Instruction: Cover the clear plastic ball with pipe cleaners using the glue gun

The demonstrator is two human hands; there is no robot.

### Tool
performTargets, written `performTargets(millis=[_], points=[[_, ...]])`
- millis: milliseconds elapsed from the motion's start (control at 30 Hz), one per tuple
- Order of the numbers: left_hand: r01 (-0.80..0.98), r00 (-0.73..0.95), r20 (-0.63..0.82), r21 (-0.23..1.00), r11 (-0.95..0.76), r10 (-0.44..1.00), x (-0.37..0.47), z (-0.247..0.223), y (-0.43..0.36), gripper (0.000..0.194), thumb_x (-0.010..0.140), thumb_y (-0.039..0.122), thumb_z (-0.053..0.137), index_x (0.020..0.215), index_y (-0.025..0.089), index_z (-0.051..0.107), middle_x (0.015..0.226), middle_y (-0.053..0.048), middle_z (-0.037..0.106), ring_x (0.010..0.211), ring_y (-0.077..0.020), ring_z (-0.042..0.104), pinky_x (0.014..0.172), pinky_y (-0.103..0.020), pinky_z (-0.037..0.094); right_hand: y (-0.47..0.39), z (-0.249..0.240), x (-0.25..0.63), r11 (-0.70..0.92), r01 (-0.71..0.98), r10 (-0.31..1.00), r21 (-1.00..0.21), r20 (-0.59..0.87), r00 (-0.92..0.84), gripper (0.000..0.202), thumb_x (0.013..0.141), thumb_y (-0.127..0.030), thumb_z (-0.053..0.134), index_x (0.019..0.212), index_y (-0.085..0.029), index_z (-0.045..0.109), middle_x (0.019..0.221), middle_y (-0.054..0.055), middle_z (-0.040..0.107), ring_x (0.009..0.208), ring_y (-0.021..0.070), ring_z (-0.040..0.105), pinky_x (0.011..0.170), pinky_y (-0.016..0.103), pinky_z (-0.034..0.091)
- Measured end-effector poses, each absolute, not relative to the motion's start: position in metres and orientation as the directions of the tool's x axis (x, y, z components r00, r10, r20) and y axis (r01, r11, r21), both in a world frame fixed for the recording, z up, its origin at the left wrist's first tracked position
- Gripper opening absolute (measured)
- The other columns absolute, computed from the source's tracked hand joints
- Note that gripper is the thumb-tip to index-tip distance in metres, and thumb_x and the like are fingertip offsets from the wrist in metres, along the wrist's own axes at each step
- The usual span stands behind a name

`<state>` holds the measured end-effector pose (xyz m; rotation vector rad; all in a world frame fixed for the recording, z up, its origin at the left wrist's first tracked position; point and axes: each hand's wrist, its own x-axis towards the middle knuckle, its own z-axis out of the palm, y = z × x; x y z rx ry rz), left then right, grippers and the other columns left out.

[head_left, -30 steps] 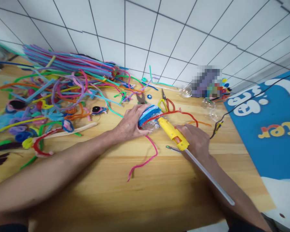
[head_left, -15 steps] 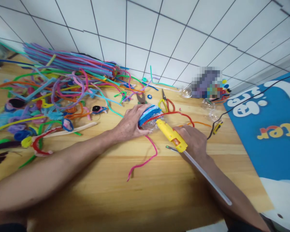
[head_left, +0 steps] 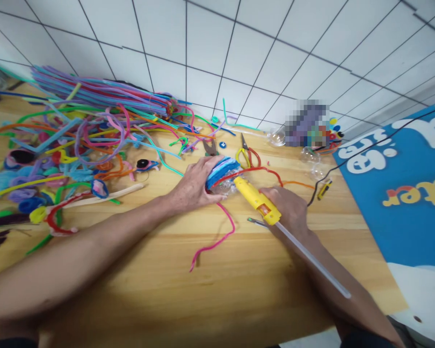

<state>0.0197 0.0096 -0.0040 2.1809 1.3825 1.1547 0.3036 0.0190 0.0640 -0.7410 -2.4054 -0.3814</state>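
My left hand [head_left: 193, 186] is closed around a clear plastic ball [head_left: 229, 186] partly covered in rows of blue, white and lilac pipe cleaner. A red pipe cleaner [head_left: 253, 169] runs along the edge of those rows, its loose end arching off to the right. In my right hand [head_left: 288, 205] is a yellow glue gun [head_left: 258, 199], its nozzle at the ball's right side by the red strand. A long clear glue stick [head_left: 313, 258] sticks out of the gun's back. Below the ball, a pink pipe cleaner [head_left: 233, 224] lies curled on the wood.
Loose pipe cleaners [head_left: 94, 140] pile up on the left, below a thick bundle [head_left: 105, 92] by the tiled wall. Behind the ball lie pliers [head_left: 210, 147] and scissors [head_left: 249, 153]. Clear balls [head_left: 311, 157] and a black cord [head_left: 342, 162] are at right, beside a blue printed board [head_left: 413, 193].
The gun's tail end has swung slightly up and right, with its nozzle still by the red strand. My left hand keeps its hold on the ball. The whole view has shifted slightly.
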Motion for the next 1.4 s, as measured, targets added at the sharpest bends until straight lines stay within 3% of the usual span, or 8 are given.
performTargets(millis=[333, 533, 767, 1167, 1400], points=[[0.631, 0.207, 0.419, 0.634, -0.448, 0.884, 0.017, 0.001, 0.008, 0.104, 0.079, 0.041, 0.092, 0.167, 0.029, 0.037, 0.162, -0.016, 0.058, 0.151, -0.0398, 0.056, 0.126, -0.059, 0.047, 0.029, 0.059, 0.312, 0.728, 0.681, 0.516, 0.075, 0.594, -0.617, 0.031, 0.112, -0.032, 0.05, 0.1, -0.023, 0.077, 0.076, 0.003, 0.074, 0.07, 0.0174, 0.068, 0.068, 0.03, 0.042], [0.634, 0.209, 0.428, 0.625, -0.455, 0.879, 0.016, 0.0, 0.007, 0.104, 0.079, 0.038, 0.092, 0.167, 0.029, 0.036, 0.164, -0.016, 0.055, 0.153, -0.0396, 0.055, 0.127, -0.058, 0.047, 0.037, 0.06, 0.315, 0.679, 0.734, 0.65, -0.018, 0.481, -0.589, 0.028, 0.11, -0.034, 0.052, 0.104, -0.023, 0.077, 0.085, 0.004, 0.081, 0.076, 0.0192, 0.074, 0.068, 0.03, 0.043], [0.625, 0.222, 0.474, 0.601, -0.498, 0.852, 0.016, -0.002, 0.008, 0.105, 0.08, 0.04, 0.093, 0.167, 0.029, 0.035, 0.163, -0.016, 0.056, 0.152, -0.0393, 0.057, 0.126, -0.058, 0.048, 0.031, 0.06, 0.313, 0.761, 0.648, 0.566, -0.037, 0.526, -0.635, 0.026, 0.108, -0.029, 0.051, 0.103, -0.023, 0.075, 0.078, 0.002, 0.076, 0.07, 0.0169, 0.069, 0.067, 0.03, 0.044], [0.635, 0.213, 0.44, 0.616, -0.466, 0.872, 0.016, -0.001, 0.008, 0.107, 0.078, 0.036, 0.093, 0.167, 0.03, 0.034, 0.163, -0.016, 0.056, 0.152, -0.0403, 0.056, 0.126, -0.059, 0.049, 0.034, 0.059, 0.315, 0.694, 0.712, 0.67, -0.103, 0.453, -0.588, 0.022, 0.106, -0.03, 0.054, 0.108, -0.024, 0.076, 0.089, 0.004, 0.083, 0.08, 0.0191, 0.077, 0.069, 0.029, 0.049], [0.629, 0.22, 0.474, 0.599, -0.496, 0.852, 0.016, -0.002, 0.009, 0.107, 0.078, 0.038, 0.095, 0.166, 0.03, 0.034, 0.163, -0.016, 0.056, 0.15, -0.0395, 0.058, 0.125, -0.058, 0.05, 0.034, 0.059, 0.314, 0.713, 0.693, 0.648, -0.107, 0.479, -0.592, 0.021, 0.106, -0.03, 0.054, 0.107, -0.023, 0.075, 0.087, 0.002, 0.082, 0.076, 0.0174, 0.075, 0.068, 0.029, 0.047]])
